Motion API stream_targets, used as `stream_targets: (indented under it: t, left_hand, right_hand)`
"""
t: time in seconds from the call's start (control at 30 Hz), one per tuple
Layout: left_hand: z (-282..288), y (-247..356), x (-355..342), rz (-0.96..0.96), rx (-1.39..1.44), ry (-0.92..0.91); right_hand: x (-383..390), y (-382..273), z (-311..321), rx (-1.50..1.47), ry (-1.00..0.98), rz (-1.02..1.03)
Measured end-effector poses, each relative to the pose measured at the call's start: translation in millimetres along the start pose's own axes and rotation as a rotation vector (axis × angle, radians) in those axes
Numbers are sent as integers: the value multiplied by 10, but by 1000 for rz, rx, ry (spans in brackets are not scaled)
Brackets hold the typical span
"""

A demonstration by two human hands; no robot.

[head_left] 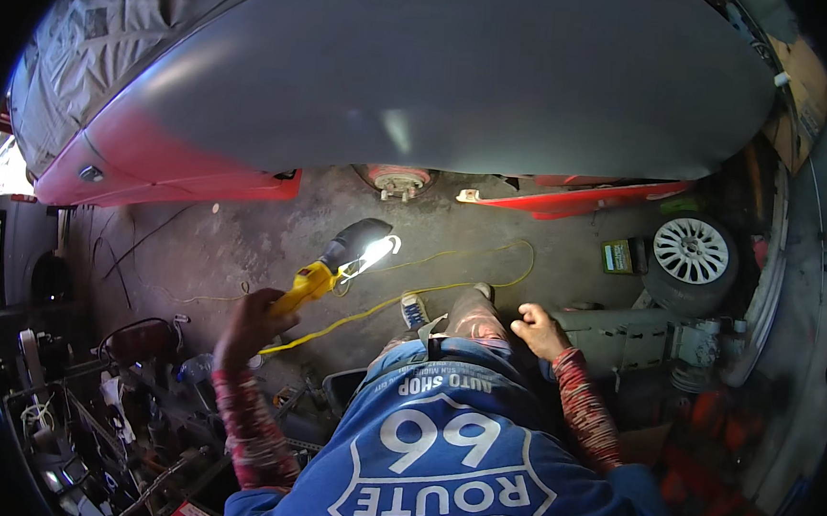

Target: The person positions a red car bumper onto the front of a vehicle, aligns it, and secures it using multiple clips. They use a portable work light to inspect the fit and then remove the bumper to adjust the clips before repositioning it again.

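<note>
two hands apart | left hand (251,321) clamped on yellow work lamp (336,267) | right hand (541,331) empty on knee

Open floor (242,246) under grey panel (465,70), tool clutter (105,419) left, wheel (690,251) right

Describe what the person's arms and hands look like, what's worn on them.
Both forearms wear snug long sleeves in a mottled red and pale pattern, reaching to the wrists. The left hand and right hand are bare, with no gloves. No watch or rings are visible.
</note>
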State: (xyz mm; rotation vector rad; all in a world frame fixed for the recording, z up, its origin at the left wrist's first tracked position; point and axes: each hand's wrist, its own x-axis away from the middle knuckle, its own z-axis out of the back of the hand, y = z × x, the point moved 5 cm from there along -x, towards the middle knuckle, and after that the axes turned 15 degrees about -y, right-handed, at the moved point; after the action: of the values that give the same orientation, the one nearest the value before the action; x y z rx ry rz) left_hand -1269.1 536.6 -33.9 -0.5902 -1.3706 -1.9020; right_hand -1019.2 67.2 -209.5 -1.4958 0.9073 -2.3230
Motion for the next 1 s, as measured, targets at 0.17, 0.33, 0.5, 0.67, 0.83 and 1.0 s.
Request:
stream_targets:
  t: [0.17,0.33,0.5,0.67,0.83,1.0]
  left_hand:
    - [-385,-487,-625,135,51,134]
    - [-413,-451,-1150,117,-187,241]
    - [-555,-243,-1901,194,-371,337]
    - [-622,-129,-2820,101,12,202]
    - [-432,-103,-3575,-84,-271,400]
    - [-197,-366,-4390,-371,-401,616]
  right_hand:
    - [-57,-804,658,-377,290,313]
    - [508,-2675,2074,217,932,930]
    - [932,-4149,2558,827,1305,1261]
    - [431,-4526,2511,767,1257,932]
    - [193,-4388,2266,911,1526,1028]
    - [-71,-3840,2101,1015,1642,1217]
